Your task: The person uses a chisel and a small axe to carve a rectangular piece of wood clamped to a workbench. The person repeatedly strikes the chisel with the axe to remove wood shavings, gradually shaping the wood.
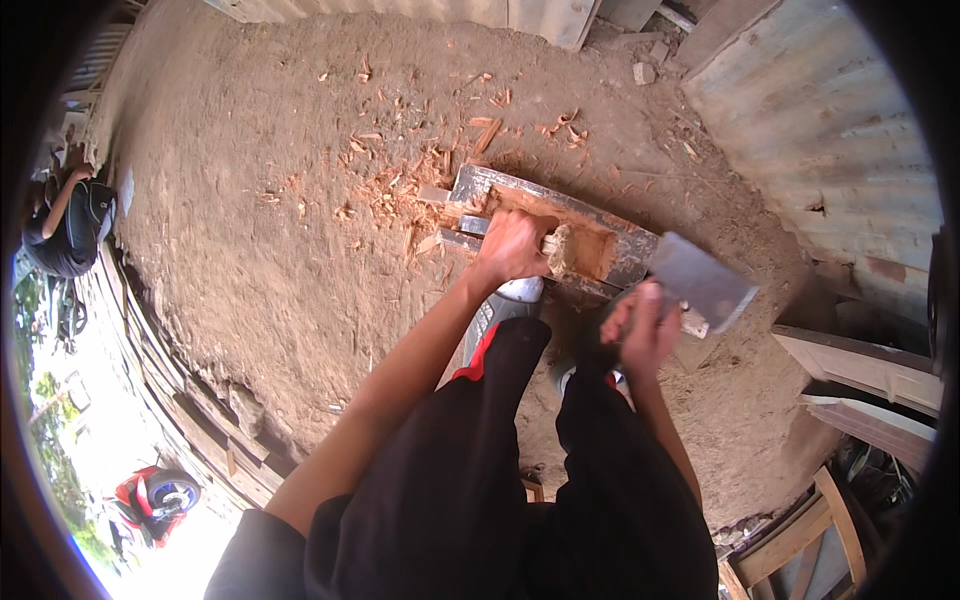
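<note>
On the dirt ground before me lies a long weathered wooden block [622, 234] with a hollowed recess of fresh reddish wood. My left hand [515, 245] is closed round a wooden handle [558, 249] with a frayed, pale end, held over the block; its far end is hidden by the hand. At the block's right end, my right hand [645, 325], slightly blurred, is closed on a hatchet [703, 280] with a broad grey blade. The hatchet's handle is mostly hidden by the fingers. My left shoe [522, 290] is close against the block's near side.
Wood shavings [425, 190] are scattered beyond and left of the block. Corrugated metal sheets [820, 140] stand at the right. Wooden frames [800, 540] and boards lie at the lower right. Another person [65, 225] is at the far left, and a red motorbike [155, 500] stands at the lower left.
</note>
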A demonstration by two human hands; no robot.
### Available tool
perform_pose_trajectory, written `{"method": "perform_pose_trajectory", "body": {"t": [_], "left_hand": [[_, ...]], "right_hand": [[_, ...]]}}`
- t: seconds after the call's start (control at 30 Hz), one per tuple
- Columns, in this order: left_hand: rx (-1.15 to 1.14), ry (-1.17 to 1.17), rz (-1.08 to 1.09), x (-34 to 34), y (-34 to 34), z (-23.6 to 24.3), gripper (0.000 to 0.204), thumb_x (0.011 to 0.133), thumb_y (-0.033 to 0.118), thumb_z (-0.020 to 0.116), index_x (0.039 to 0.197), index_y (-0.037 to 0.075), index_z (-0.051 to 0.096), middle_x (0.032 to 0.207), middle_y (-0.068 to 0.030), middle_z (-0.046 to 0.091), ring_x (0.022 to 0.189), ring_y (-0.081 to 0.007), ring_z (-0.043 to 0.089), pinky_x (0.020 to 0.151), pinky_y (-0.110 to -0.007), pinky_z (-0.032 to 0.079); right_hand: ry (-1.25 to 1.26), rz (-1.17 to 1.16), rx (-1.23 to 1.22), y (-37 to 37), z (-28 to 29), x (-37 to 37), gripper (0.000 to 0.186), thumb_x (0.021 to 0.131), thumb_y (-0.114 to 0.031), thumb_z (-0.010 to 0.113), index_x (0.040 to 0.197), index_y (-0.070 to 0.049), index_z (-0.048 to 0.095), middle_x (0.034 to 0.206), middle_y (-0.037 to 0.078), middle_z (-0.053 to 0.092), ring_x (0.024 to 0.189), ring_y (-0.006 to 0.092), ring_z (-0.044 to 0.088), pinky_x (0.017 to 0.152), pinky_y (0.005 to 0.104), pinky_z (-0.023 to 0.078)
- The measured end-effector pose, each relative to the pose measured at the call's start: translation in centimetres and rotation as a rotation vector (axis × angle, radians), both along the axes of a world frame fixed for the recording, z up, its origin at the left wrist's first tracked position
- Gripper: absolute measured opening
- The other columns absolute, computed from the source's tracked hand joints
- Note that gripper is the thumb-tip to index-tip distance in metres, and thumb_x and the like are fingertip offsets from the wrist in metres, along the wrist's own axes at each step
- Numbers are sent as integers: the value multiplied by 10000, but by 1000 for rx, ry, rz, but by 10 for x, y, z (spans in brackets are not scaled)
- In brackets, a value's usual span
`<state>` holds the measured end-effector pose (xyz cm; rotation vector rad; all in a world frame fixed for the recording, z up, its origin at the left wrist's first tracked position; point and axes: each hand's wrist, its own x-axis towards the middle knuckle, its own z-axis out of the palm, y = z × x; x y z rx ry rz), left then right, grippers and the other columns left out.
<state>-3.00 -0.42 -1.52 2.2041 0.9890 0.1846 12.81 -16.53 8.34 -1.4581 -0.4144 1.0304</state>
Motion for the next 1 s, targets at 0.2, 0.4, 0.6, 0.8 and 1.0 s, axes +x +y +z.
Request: {"method": "perform_pose_trajectory", "body": {"t": [0.2,0.4,0.6,0.8,1.0], "left_hand": [[53,-127,39,-19,9,3,405,638,205,706,1021,85,761,758,-217,699,734,-405,694,679,-495,535],[-3,-35,51,-18,14,2,324,625,189,685,922,63,721,765,-222,697,729,-408,692,677,-492,541],[43,-126,65,-22,16,-2,316,693,278,727,918,57,723,734,-208,693,690,-373,699,672,-458,569],[-411,-645,626,-90,32,-48,539,803,503,781,1014,10,727,740,-153,711,632,-230,697,631,-379,617],[-245,-518,636,-211,26,-96,549,802,471,849,1069,7,728,824,-117,740,685,-174,717,620,-344,596]], "right_hand": [[-308,532,-199,12,-11,3,228,1072,-206,591,955,-19,530,595,8,518,475,93,515,444,266,403],[-246,391,-21,8,34,7,209,1104,-186,492,1128,19,523,669,47,522,474,96,489,444,261,411],[-408,446,-28,19,-8,-10,244,1096,-223,527,1170,9,532,654,45,537,503,129,536,478,304,455],[-478,677,-115,66,23,-23,277,1032,-185,639,1224,12,602,751,114,673,592,187,634,583,361,496],[-306,566,-114,30,70,3,186,1102,-191,505,1105,-8,536,662,22,513,469,75,472,427,248,376]]}}
